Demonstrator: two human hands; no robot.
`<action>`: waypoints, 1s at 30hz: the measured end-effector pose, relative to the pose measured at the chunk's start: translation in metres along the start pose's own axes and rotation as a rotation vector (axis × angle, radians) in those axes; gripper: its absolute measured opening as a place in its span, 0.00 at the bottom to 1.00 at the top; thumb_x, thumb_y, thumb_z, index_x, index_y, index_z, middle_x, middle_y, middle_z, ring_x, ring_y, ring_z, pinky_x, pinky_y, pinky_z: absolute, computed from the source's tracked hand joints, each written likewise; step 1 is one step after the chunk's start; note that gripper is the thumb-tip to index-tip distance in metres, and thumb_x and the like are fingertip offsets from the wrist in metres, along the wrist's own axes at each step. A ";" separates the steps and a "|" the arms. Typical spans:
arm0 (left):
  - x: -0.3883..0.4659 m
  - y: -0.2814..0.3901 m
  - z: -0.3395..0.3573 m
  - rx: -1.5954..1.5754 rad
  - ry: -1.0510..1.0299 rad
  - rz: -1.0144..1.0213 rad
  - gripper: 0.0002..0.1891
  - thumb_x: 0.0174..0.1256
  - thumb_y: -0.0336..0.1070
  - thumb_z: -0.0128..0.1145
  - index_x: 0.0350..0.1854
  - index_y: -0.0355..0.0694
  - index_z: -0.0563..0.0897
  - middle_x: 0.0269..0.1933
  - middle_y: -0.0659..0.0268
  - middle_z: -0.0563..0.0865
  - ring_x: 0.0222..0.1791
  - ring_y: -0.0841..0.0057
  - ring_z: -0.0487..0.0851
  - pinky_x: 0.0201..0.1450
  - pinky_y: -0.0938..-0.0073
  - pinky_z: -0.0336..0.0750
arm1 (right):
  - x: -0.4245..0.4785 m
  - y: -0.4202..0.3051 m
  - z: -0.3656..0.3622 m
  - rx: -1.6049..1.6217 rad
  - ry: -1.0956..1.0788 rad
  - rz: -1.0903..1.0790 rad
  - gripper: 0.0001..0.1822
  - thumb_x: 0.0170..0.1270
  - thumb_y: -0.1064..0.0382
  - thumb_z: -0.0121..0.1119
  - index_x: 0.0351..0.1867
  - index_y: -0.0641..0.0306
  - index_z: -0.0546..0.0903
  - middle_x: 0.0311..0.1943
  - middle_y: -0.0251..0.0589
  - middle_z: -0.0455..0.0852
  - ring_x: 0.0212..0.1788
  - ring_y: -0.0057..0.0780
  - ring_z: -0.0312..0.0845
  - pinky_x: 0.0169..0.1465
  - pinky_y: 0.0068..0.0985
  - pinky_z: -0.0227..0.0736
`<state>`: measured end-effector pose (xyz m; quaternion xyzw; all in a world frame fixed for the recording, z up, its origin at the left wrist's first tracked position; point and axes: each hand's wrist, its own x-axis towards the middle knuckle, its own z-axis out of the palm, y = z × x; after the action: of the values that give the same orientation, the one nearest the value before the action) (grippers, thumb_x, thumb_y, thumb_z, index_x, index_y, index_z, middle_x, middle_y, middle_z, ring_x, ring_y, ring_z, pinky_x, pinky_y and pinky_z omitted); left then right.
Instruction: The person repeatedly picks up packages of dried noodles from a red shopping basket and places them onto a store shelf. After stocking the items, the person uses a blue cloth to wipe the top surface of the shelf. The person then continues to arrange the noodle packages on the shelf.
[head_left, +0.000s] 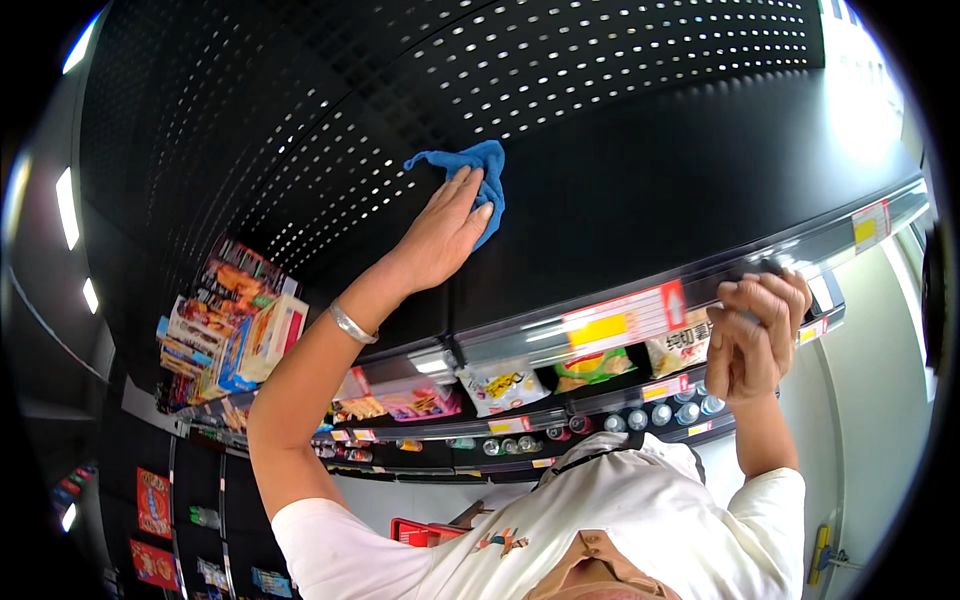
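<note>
My left hand (446, 229), with a silver bracelet (352, 322) on its wrist, presses a crumpled blue cloth (491, 169) against the black shelf surface (600, 187), close to the perforated back panel (525, 67). The fingers lie over the cloth and its edges stick out around them. My right hand (757, 326) is raised at the right, by the shelf's front edge, with its fingers curled. It is blurred; dark patches show at its fingers, and whether it holds something cannot be made out.
Clear price-tag strips (626, 322) run along the shelf front. Boxed goods (240, 337) stand at the left. Lower shelves bear snack bags (502, 390) and bottles (660, 415). A red basket (424, 532) is below, beside my body. A pale wall (870, 412) rises at the right.
</note>
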<state>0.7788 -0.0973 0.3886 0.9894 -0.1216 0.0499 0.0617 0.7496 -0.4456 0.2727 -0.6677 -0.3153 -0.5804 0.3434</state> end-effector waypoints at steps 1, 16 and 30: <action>0.009 0.007 0.002 0.001 -0.004 -0.006 0.33 0.80 0.51 0.36 0.75 0.28 0.56 0.78 0.44 0.54 0.79 0.56 0.50 0.80 0.64 0.45 | 0.000 0.012 -0.005 -0.013 -0.021 0.049 0.05 0.50 0.65 0.63 0.29 0.54 0.86 0.38 0.35 0.87 0.44 0.35 0.79 0.62 0.44 0.61; 0.130 0.124 0.025 0.030 -0.023 0.190 0.35 0.80 0.54 0.34 0.75 0.27 0.57 0.76 0.41 0.56 0.79 0.52 0.51 0.79 0.62 0.46 | -0.006 0.075 -0.011 0.121 0.163 -0.182 0.08 0.41 0.59 0.62 0.28 0.49 0.86 0.37 0.26 0.87 0.39 0.22 0.76 0.46 0.27 0.59; 0.270 0.244 0.063 0.021 0.051 0.561 0.33 0.80 0.51 0.37 0.70 0.22 0.62 0.72 0.35 0.63 0.75 0.46 0.58 0.77 0.60 0.51 | -0.011 0.082 -0.016 0.197 0.154 -0.160 0.07 0.48 0.62 0.61 0.31 0.52 0.86 0.41 0.29 0.86 0.42 0.20 0.78 0.40 0.22 0.58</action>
<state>0.9843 -0.4038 0.3836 0.9162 -0.3884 0.0913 0.0381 0.8063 -0.5049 0.2560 -0.5571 -0.3956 -0.6216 0.3831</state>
